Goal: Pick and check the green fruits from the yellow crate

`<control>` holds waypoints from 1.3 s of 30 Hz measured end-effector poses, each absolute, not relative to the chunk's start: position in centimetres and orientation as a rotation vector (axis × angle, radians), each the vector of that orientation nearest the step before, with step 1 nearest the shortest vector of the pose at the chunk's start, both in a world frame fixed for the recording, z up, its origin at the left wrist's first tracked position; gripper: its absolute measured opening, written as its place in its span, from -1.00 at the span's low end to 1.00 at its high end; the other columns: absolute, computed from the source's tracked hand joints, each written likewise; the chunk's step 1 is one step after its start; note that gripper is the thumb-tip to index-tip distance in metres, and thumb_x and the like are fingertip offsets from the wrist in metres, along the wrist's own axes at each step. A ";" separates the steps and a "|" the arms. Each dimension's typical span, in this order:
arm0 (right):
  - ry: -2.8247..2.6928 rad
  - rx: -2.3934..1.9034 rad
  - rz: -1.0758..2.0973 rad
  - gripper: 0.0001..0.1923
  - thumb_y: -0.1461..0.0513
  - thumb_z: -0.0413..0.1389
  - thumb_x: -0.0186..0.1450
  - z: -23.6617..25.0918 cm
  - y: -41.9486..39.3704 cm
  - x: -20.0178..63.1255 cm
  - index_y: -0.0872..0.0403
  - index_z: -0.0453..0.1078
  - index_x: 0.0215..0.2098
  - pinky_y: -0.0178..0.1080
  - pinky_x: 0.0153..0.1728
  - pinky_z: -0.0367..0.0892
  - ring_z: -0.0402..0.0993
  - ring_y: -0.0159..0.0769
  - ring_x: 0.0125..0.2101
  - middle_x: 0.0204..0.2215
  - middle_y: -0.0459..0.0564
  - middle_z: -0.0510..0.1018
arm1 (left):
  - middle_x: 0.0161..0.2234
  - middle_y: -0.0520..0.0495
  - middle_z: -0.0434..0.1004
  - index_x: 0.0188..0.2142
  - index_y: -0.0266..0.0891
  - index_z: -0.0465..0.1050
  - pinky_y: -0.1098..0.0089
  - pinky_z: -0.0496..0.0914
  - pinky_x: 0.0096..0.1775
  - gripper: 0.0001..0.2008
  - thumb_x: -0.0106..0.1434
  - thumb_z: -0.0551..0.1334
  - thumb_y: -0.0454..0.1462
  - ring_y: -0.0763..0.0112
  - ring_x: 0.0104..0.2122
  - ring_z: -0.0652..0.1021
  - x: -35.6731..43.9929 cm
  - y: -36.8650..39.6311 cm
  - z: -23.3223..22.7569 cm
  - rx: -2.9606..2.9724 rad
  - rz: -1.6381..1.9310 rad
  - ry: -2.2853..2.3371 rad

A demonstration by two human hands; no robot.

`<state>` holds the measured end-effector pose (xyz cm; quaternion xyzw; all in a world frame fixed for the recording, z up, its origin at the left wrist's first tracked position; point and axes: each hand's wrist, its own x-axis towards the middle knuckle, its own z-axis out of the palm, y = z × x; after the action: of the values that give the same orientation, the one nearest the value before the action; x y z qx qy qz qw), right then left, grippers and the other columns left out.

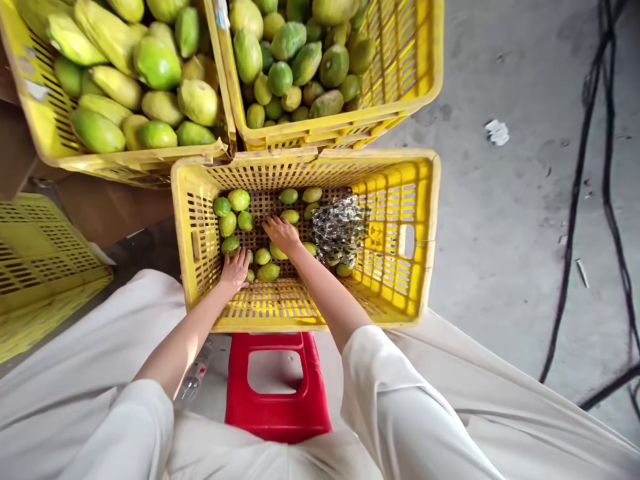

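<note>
Both my hands reach down into a yellow plastic crate (305, 323) with green lemon-like fruits scattered over its floor. My left hand (236, 268) is at the near left, fingers stretched out and slightly apart, among a few fruits; a green fruit (231, 245) lies just beyond its fingertips. In the middle, my right hand (281, 235) has its fingers spread over the crate floor, close beside another green fruit (291, 216). What lies under both palms is hidden. Farther left sits a small group of fruits (227, 224). A crumpled clump of clear plastic (339, 230) rests on the right side.
Behind stand two more yellow crates, one with large yellow-green fruits (157, 63), the other with smaller green ones (291, 41). A red stool (277, 407) is below the near rim. Black cables (575, 193) cross the grey floor. Another yellow crate (45, 267) stands at left.
</note>
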<state>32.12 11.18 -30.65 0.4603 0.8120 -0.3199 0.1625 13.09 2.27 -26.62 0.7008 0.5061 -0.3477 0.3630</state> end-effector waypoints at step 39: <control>2.470 2.027 -1.724 -0.52 0.18 0.39 0.37 -13.4 4.0 47.0 0.04 0.51 0.23 0.07 0.20 0.61 0.69 0.08 0.14 0.18 0.23 0.72 | 0.24 -0.32 0.68 0.24 -0.29 0.63 -0.12 0.61 0.27 -0.62 0.52 0.48 -0.20 -0.06 0.25 0.67 13.5 2.7 -22.1 1.964 -0.914 1.477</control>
<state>47.03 4.02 -13.36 0.5418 0.6600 -0.4607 -0.2422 13.52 2.71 -22.05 0.7240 0.5444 -0.3368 0.2569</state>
